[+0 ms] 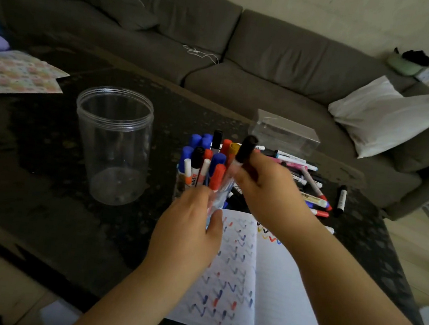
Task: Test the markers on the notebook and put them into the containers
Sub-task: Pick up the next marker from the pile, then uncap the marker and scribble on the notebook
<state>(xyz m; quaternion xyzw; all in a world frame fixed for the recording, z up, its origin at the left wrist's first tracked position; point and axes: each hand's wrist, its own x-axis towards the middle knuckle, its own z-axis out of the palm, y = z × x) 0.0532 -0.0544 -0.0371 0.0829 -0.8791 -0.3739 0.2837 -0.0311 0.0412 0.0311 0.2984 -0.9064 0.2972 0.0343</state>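
Note:
An open lined notebook [271, 287] covered in coloured zigzag test marks lies at the table's near edge. Just behind it stands a clear container [179, 182] packed with upright blue, red, orange and black markers [208, 159]. My left hand [188, 228] is curled around that container's near side. My right hand [264, 186] grips a marker with a black cap [247, 146], held tilted above the packed container. A pile of loose markers [309, 183] lies to the right of the container. A large empty clear jar [113, 143] stands to the left.
The table is dark glass [32, 196]. A clear rectangular box [284, 131] sits behind the loose markers. One black marker [340, 200] lies apart at the right. Patterned paper sheets [16, 75] rest at the far left. A grey sofa with a white pillow [387, 117] lies beyond.

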